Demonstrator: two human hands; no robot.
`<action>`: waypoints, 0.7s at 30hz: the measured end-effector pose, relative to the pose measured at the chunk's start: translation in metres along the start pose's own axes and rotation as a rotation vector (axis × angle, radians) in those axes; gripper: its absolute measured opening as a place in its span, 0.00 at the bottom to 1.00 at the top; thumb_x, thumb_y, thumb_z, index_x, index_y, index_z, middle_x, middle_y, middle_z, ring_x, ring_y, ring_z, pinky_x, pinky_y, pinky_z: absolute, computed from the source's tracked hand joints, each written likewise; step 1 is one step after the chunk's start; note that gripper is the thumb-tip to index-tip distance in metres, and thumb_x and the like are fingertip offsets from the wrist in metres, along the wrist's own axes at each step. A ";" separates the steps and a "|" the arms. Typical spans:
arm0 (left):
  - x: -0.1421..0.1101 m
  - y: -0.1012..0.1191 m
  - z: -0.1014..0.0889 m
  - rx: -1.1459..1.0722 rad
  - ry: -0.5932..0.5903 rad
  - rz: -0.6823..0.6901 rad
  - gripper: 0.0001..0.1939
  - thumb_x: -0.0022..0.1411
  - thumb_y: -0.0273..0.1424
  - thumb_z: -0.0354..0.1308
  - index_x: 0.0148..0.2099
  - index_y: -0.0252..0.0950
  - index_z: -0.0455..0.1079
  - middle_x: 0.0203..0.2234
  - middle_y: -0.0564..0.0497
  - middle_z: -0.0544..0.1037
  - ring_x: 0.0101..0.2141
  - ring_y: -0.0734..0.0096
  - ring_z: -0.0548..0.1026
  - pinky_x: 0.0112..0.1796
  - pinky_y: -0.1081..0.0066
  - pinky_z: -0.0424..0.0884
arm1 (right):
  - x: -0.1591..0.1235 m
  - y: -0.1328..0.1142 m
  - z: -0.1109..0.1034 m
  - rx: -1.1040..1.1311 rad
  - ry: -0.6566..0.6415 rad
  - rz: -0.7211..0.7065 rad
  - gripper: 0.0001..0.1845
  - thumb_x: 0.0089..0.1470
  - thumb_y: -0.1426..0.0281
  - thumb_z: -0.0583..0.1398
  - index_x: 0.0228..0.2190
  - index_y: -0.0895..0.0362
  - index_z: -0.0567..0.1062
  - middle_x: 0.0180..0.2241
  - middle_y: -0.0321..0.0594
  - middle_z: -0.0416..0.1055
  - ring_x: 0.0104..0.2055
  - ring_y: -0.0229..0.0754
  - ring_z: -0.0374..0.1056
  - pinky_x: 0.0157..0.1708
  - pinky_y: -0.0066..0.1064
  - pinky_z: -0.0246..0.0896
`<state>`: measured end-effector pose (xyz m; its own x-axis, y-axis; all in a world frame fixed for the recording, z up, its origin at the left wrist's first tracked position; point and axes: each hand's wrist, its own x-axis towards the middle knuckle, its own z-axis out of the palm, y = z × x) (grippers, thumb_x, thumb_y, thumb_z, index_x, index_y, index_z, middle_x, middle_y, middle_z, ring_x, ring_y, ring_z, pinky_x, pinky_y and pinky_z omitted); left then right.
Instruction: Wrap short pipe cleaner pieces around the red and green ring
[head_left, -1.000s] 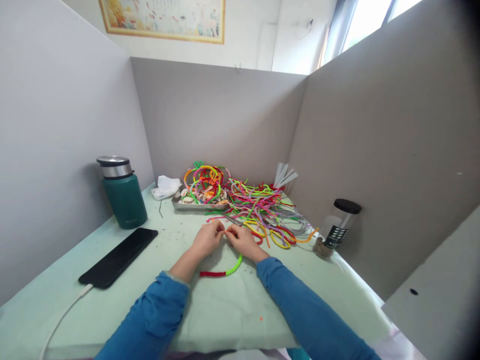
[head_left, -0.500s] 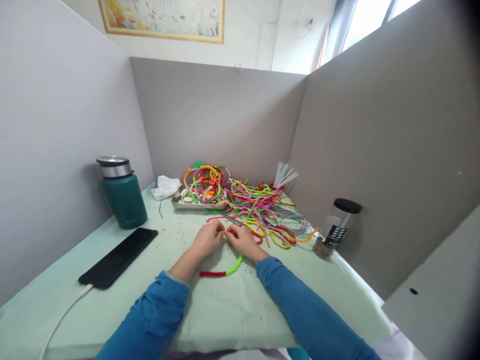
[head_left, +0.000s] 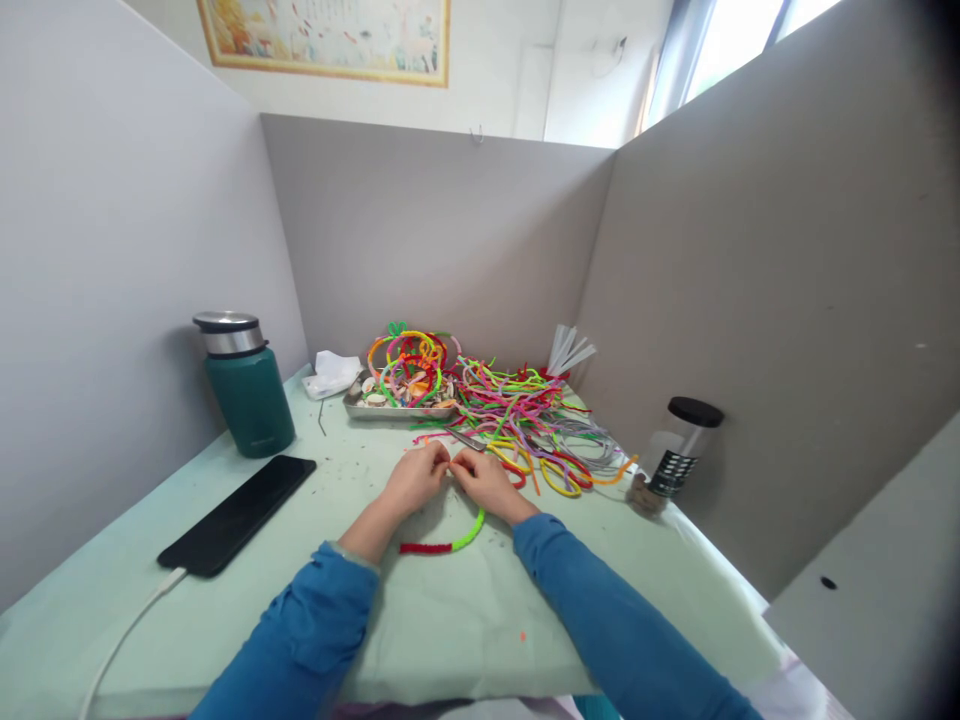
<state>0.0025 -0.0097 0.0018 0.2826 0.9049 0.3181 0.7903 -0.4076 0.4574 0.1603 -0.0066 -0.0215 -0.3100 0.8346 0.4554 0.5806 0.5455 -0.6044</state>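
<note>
My left hand (head_left: 417,474) and my right hand (head_left: 489,481) meet fingertip to fingertip above the middle of the table. Both are closed in a pinch on a fuzzy pipe cleaner (head_left: 428,548), whose gripped part is mostly hidden by the fingers. From under my right hand its bright green stretch curves toward me and turns into a dark red end lying on the cloth to the left. Just beyond my hands lie scissors (head_left: 466,439), their blades pointing left and the handles partly covered.
At the back, a metal tray (head_left: 397,412) holds shells and bent pipe cleaner shapes, beside a heap of loose pipe cleaners (head_left: 525,400) and clear sticks (head_left: 568,352). A green bottle (head_left: 251,400) and phone (head_left: 238,515) stand left; a black-lidded jar (head_left: 673,458) leans right. Grey partitions enclose the table.
</note>
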 end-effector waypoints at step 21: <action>0.000 0.002 -0.001 0.008 -0.019 -0.010 0.07 0.56 0.26 0.50 0.37 0.35 0.68 0.30 0.50 0.75 0.32 0.71 0.71 0.32 0.73 0.60 | 0.001 0.002 0.002 -0.009 0.000 0.002 0.09 0.54 0.68 0.54 0.27 0.57 0.72 0.23 0.34 0.69 0.26 0.35 0.62 0.26 0.24 0.49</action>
<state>0.0038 -0.0110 0.0037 0.2846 0.9113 0.2974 0.7975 -0.3973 0.4541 0.1598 -0.0051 -0.0233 -0.3088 0.8354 0.4547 0.5878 0.5435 -0.5993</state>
